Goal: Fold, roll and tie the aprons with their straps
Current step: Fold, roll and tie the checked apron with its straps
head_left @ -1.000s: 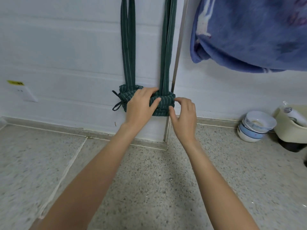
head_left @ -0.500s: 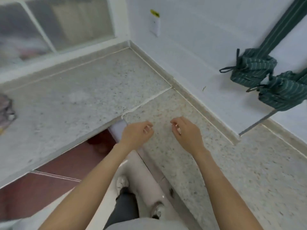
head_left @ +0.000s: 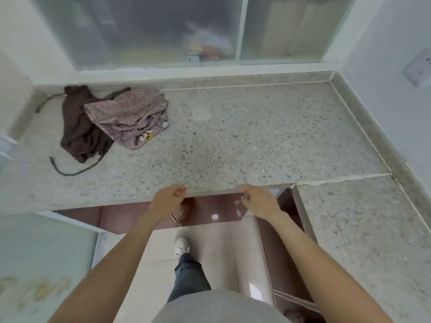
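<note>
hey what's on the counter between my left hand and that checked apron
Nothing: in the head view, only bare speckled counter lies between the left hand and the checked apron.

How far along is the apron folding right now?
Nothing finished shows in this view. Both hands, left hand and right hand, hold nothing, loosely curled above the speckled stone counter edge. Still left: the crumpled checked apron and dark brown apron, unfolded, straps loose.

- Speckled stone worktop, L-shaped, running along two walls.
- Frosted sliding window behind its far edge.
- Wall socket above the far right corner.
- Pale tiled floor below.
</note>
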